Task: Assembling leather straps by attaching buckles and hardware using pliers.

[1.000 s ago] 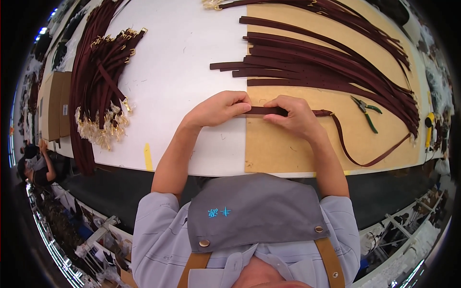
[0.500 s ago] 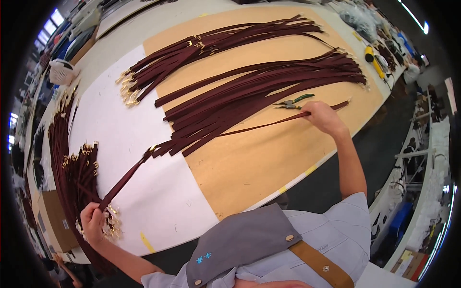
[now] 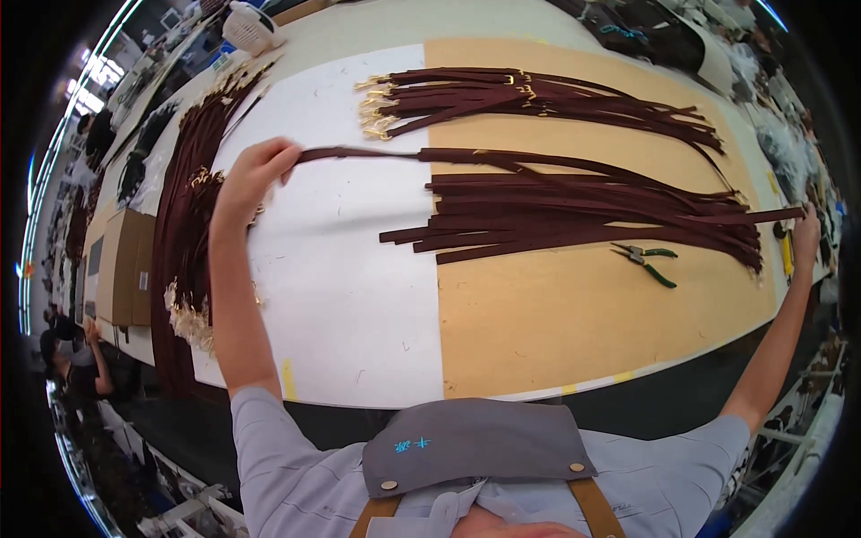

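My left hand (image 3: 262, 170) is closed on one end of a dark maroon strap (image 3: 354, 153), held over the white sheet. At the far right, my right hand (image 3: 807, 238) grips the end of a maroon strap (image 3: 762, 216); whether both ends belong to one strap I cannot tell. Between the hands lies a bundle of maroon straps (image 3: 574, 211), cut ends to the left. Behind it rests a second bundle (image 3: 475, 99) with gold-coloured clasps and buckles. Green-handled pliers (image 3: 641, 257) lie with jaws apart in front of the nearer bundle.
A thick pile of maroon straps (image 3: 186, 170) with metal fittings hangs over the table's front edge at left, beside a cardboard box (image 3: 126, 269). A white basket (image 3: 249, 29) stands at the back left. White and tan sheets cover the table. Another person (image 3: 76, 359) is at far left.
My left hand has risen from the left pile to above the white sheet, still holding a strap. My right hand has moved away from beside the pliers to the far right. The view has turned.
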{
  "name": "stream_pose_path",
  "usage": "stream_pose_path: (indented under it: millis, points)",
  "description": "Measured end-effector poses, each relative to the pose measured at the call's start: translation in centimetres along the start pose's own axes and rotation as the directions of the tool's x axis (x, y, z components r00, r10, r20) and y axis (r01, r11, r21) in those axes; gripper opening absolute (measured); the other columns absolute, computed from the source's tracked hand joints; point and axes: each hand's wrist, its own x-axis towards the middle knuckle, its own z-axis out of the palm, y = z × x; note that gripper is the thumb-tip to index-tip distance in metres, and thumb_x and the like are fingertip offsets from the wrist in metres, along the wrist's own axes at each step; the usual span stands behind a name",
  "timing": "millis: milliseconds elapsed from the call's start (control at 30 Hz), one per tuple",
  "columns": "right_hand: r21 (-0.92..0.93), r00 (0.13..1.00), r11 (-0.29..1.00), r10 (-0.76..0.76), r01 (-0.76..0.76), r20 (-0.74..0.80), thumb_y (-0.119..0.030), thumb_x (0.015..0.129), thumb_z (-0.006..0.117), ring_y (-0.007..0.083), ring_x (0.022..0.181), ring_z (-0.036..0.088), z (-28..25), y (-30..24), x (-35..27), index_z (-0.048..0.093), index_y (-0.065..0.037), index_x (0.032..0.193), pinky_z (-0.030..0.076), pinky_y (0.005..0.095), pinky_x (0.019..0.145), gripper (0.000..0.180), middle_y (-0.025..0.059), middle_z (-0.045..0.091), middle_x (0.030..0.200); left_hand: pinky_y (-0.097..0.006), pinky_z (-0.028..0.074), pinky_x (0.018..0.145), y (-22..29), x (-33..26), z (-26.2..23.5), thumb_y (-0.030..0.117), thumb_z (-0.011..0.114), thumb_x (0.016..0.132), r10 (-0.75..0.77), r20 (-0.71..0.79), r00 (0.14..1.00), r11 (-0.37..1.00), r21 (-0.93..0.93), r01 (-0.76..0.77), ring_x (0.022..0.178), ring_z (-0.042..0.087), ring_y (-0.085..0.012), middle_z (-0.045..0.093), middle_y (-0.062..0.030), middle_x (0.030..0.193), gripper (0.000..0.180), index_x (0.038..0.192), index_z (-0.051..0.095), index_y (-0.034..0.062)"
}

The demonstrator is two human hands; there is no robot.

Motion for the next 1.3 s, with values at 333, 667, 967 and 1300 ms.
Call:
stream_pose_path:
  millis: [333, 667, 967, 1300]
  points:
    - [0.627, 0.819, 0.767, -0.443, 0.136, 0.365, -0.017, 0.087, 0.065, 0.0413, 0.131, 0.039, -4.8, -32.8, -16.6, 0.046, 0.000, 0.134, 0.036, 0.0424, 0.107, 0.054, 0.0284, 0.040, 0.140, -0.040, 0.052, 0.075, -8.4, 15.2, 16.4, 0.024, 0.064, 0.083, 0.163, -0.114, 0.980, 0.905, 0.412, -0.103, 0.083, 0.066, -0.0313, 0.071, -0.0117, 0.086, 0.020, 0.090, 0.073, 0.0083]
    - [0.702, 0.834, 0.701, -0.457, 0.125, 0.308, -0.027, 0.090, 0.063, 0.0407, 0.124, 0.046, 4.9, -38.6, -15.7, 0.052, 0.001, 0.127, 0.040, 0.0438, 0.103, 0.048, 0.0260, 0.047, 0.134, -0.047, 0.043, 0.083, -4.9, 12.2, 18.0, 0.021, 0.066, 0.083, 0.251, 0.127, 0.960, 0.773, 0.570, -0.278, 0.100, 0.054, -0.0306, 0.060, -0.0108, 0.095, 0.017, 0.094, 0.069, 0.0091]
    - [0.748, 0.800, 0.623, -0.559, 0.231, 0.218, -0.018, 0.088, 0.061, 0.0339, 0.098, 0.060, 5.5, -42.7, -16.4, 0.065, -0.004, 0.096, 0.045, 0.0456, 0.087, 0.017, 0.0136, 0.065, 0.096, -0.036, 0.046, 0.077, -4.5, 7.7, 18.1, 0.007, 0.068, 0.080, 0.168, 0.249, 0.954, 0.918, 0.312, -0.243, 0.084, 0.055, -0.0266, 0.057, -0.0126, 0.085, 0.014, 0.088, 0.059, 0.0003]
    - [0.857, 0.748, 0.508, -0.600, 0.083, 0.283, -0.014, 0.085, 0.062, 0.0343, 0.084, 0.063, 3.8, -41.1, -14.1, 0.065, 0.002, 0.090, 0.048, 0.0391, 0.076, 0.017, 0.0187, 0.065, 0.085, -0.034, 0.047, 0.075, -3.8, 7.5, 18.3, 0.011, 0.066, 0.084, 0.107, 0.258, 0.960, 0.969, 0.190, -0.159, 0.081, 0.058, -0.0234, 0.060, -0.0126, 0.088, 0.016, 0.096, 0.062, -0.0004]
